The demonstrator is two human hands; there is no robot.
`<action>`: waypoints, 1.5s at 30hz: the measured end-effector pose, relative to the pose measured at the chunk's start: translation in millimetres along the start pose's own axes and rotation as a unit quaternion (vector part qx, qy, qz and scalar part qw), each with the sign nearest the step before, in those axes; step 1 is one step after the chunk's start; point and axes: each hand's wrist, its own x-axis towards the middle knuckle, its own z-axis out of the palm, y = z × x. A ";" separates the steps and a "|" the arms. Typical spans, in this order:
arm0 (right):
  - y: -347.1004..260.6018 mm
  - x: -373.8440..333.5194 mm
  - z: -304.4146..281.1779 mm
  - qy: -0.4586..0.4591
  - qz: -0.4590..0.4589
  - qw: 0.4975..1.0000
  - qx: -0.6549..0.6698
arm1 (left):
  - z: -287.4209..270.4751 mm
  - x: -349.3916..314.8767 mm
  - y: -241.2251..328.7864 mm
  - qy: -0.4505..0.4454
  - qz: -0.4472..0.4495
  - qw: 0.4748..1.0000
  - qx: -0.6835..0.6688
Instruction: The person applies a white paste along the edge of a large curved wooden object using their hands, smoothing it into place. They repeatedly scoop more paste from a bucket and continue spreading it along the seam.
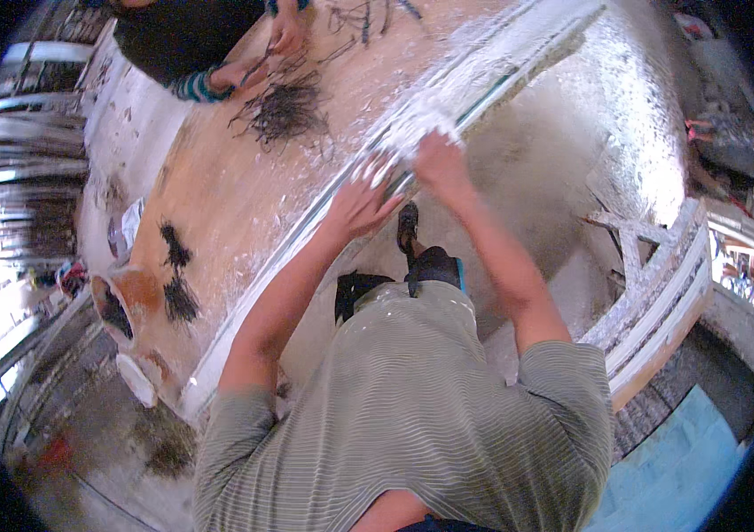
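Note:
A long moulding strip (257, 306) runs diagonally along the edge of the tan table, smeared with white, plaster-like paste. My left hand (363, 202) lies on the strip with its fingers spread and coated in white. Just to its right, my right hand (441, 167) is closed against a lumpy white mass (419, 124) on the strip. What its fingers grip, if anything, is hidden. Beyond the mass, the strip continues to the upper right under a thick white coat.
Across the tan table (217, 195), another person's hands (257, 66) work near a tangle of dark fibres (288, 108). Smaller dark tufts (179, 297) lie at the left, near an orange-brown pot (124, 301). A white-stained wooden frame (652, 301) stands at right, above a blue sheet (678, 461).

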 end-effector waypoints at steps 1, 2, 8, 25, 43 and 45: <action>19.5 10.7 -8.4 0.017 -0.017 0.999 -0.028 | 6.5 15.1 0.2 0.019 0.005 1.000 0.010; 46.3 24.4 -3.1 0.057 -0.039 0.995 -0.075 | 11.8 28.9 1.3 0.038 0.013 0.999 0.022; 73.5 66.8 -46.5 0.005 0.038 0.995 -0.089 | 8.1 24.8 8.7 0.031 0.025 0.999 0.025; -151.9 -90.4 8.1 -0.201 -0.079 0.975 -0.047 | -1.8 -306.0 -32.2 -0.060 -0.145 0.987 -0.021; -206.1 -90.9 0.3 -0.171 -0.022 0.983 0.058 | -23.3 -245.7 -69.4 -0.100 -0.055 0.991 -0.076; -148.5 -56.1 8.6 -0.104 0.010 0.994 0.026 | -23.5 -215.5 -65.0 -0.100 -0.052 0.989 -0.096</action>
